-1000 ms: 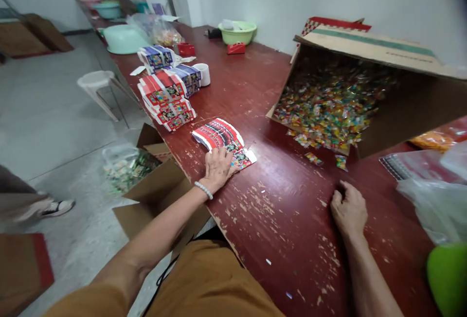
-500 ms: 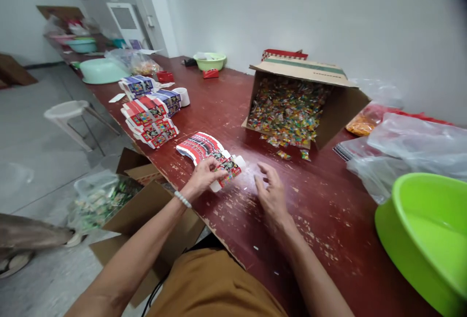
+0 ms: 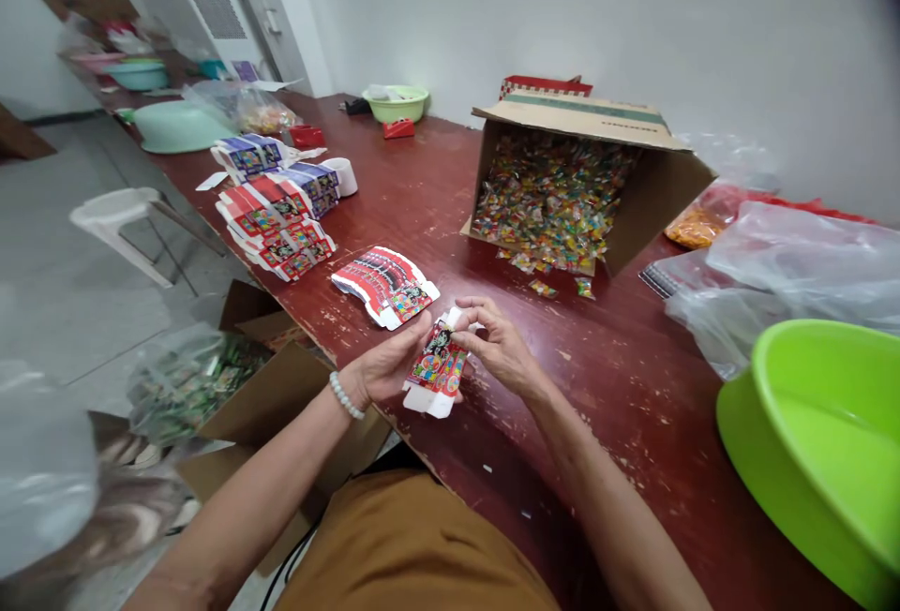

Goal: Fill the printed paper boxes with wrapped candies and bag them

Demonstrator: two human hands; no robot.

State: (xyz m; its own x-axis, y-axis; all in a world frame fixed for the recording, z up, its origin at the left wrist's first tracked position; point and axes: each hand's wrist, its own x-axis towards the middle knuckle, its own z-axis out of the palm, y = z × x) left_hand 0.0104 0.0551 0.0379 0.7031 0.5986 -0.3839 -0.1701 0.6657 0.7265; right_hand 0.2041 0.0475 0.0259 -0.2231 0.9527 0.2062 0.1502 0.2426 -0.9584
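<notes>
Partly hidden, the left hand point(image 3: 386, 364) is holding a printed candy carton point(image 3: 437, 365) over the table point(image 3: 414, 187), the right hand point(image 3: 498, 345) pinching its far end; wrapped candies point(image 3: 545, 199) are lying in a tipped cardboard box point(image 3: 577, 116); a green basin point(image 3: 752, 433) is extending out of view.

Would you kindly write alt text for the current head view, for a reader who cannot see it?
The left hand and right hand hold a red carton over a worn red table. Beyond it lies a fanned stack of cartons, with bundled cartons farther left. To the right are an open box spilling small colourful packets and a green basin.
</notes>
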